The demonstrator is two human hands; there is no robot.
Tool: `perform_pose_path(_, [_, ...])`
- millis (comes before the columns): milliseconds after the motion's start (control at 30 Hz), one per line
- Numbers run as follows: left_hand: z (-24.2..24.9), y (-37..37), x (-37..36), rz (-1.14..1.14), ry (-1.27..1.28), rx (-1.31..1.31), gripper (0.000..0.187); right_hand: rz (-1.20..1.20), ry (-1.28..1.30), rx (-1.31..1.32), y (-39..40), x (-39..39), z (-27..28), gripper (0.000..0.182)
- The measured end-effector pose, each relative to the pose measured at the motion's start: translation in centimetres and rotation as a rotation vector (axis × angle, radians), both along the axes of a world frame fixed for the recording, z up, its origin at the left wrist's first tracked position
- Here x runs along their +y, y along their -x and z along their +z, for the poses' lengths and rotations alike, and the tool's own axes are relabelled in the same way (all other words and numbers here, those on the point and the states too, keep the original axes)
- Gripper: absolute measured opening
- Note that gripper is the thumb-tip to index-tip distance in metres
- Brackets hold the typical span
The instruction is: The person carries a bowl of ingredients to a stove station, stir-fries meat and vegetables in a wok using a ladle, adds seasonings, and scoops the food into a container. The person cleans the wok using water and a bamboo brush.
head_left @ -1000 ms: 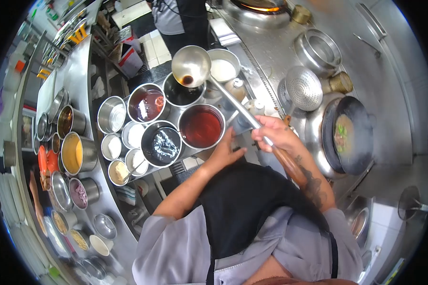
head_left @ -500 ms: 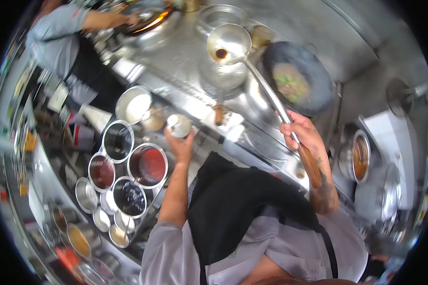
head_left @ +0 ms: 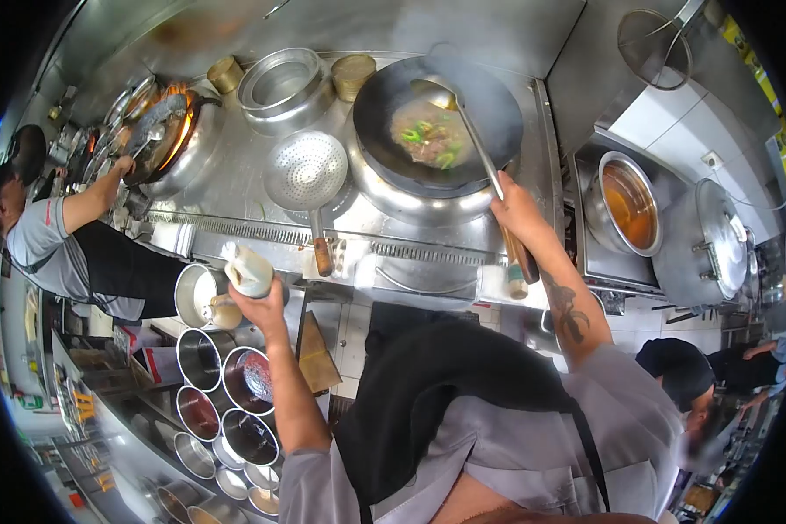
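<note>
My right hand (head_left: 520,208) is wrapped around the long handle of a steel ladle (head_left: 476,131) with a wooden grip. The ladle's bowl is in the far part of a black wok (head_left: 382,96), beside a steaming stir-fry (head_left: 428,135) of meat and green pieces. My left hand (head_left: 262,307) is closed around a whitish plastic bottle (head_left: 250,271), held tilted near a white-filled pot (head_left: 190,295). What is inside the bottle is hard to make out.
A perforated strainer (head_left: 306,170) lies left of the wok, its wooden handle toward me. Several sauce pots (head_left: 203,410) stand at lower left. A pot of brown liquid (head_left: 629,205) is on the right. Another person (head_left: 79,253) works at a flaming wok on the left.
My right hand has brought the ladle, which held some dark liquid, down into the wok. My left hand still grips the bottle. The head view has turned and shifted.
</note>
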State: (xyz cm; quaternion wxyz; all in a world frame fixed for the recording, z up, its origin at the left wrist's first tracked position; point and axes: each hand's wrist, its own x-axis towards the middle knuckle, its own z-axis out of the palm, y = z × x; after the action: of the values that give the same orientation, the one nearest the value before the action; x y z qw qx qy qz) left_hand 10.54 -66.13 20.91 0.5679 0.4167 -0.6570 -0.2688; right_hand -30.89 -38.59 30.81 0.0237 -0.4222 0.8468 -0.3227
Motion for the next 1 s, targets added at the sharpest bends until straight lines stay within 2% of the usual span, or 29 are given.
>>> perform_pose_path(33, [2.8, 0.9, 0.1, 0.001, 0.004, -0.005, 0.079, -0.01, 0.012, -0.028, 0.1, 0.4, 0.0, 0.042])
perform_pose_path(67, [5.7, 2.1, 0.3, -0.102, -0.006, -0.06, 0.076, -0.006, 0.015, -0.034, 0.5, 0.8, -0.4, 0.042])
perform_pose_path(100, [8.6, 3.5, 0.6, -0.202, -0.017, -0.116, 0.074, 0.056, 0.139, -0.004, 1.0, 1.2, -1.0, 0.042])
perform_pose_path(133, [11.3, 5.0, 0.8, -0.193, 0.061, -0.281, 0.069, 0.121, 0.266, 0.026, 1.2, 1.3, -1.4, 0.042])
perform_pose_path(167, [12.1, 6.4, 0.1, -0.184, 0.18, -0.386, 0.072, 0.133, 0.275, 0.021, 0.7, 1.4, -0.3, 0.042])
perform_pose_path(200, [12.7, 8.0, -0.5, -0.157, 0.298, -0.498, 0.073, 0.097, 0.229, -0.374, -0.3, 1.8, 2.0, 0.039])
perform_pose_path(233, [13.9, 10.0, -0.9, -0.225, 0.294, -0.551, 0.073, 0.06, 0.173, -0.765, -1.0, 2.0, 3.4, 0.037])
perform_pose_path(267, [14.2, 11.7, -1.5, -0.24, 0.323, -0.656, 0.075, 0.07, 0.183, -0.767, -1.4, 2.0, 3.5, 0.037])
perform_pose_path(333, [14.9, 15.1, -1.9, -0.219, 0.311, -0.934, 0.081, 0.082, 0.267, -1.012, -1.7, 2.4, 3.7, 0.034])
perform_pose_path(367, [15.1, 16.8, -1.8, -0.224, 0.325, -0.934, 0.081, 0.098, 0.276, -1.061, -2.0, 2.6, 4.0, 0.036])
perform_pose_path(433, [15.3, 19.9, -1.6, -0.169, 0.368, -1.169, 0.086, 0.118, 0.284, -1.097, -2.3, 2.9, 4.4, 0.038])
perform_pose_path(500, [15.5, 22.2, -1.3, -0.163, 0.415, -1.234, 0.087, 0.16, 0.269, -1.149, -2.6, 3.2, 4.9, 0.043])
perform_pose_path(600, [15.7, 24.9, -0.9, -0.154, 0.47, -1.351, 0.089, 0.169, 0.272, -1.12, -2.8, 3.6, 5.4, 0.044])
perform_pose_path(700, [15.3, 26.7, -1.2, -0.189, 0.461, -1.367, 0.079, 0.135, 0.257, -1.063, -2.8, 3.8, 5.7, 0.043])
perform_pose_path(800, [14.5, 27.7, -1.6, -0.141, 0.478, -1.325, 0.085, 0.116, 0.258, -0.956, -2.5, 3.9, 5.5, 0.042])
perform_pose_path(867, [14.9, 27.6, -1.2, -0.197, 0.369, -1.224, 0.084, 0.125, 0.255, -0.884, -1.9, 3.6, 5.0, 0.042])
perform_pose_path(900, [14.9, 27.2, -1.4, -0.185, 0.361, -1.22, 0.084, 0.119, 0.195, -0.759, -1.4, 3.4, 4.5, 0.044])
perform_pose_path(933, [14.7, 26.8, -1.6, -0.269, 0.2, -1.072, 0.082, 0.112, 0.136, -0.635, -1.0, 3.3, 3.7, 0.047])
perform_pose_path(967, [14.4, 26.4, -1.8, -0.348, 0.043, -0.918, 0.08, 0.123, 0.128, -0.632, -0.3, 3.1, 2.2, 0.047])
perform_pose_path(1000, [14.3, 25.7, -1.6, -0.338, 0.032, -0.914, 0.08, 0.12, 0.124, -0.272, 0.0, 2.6, 1.5, 0.049])
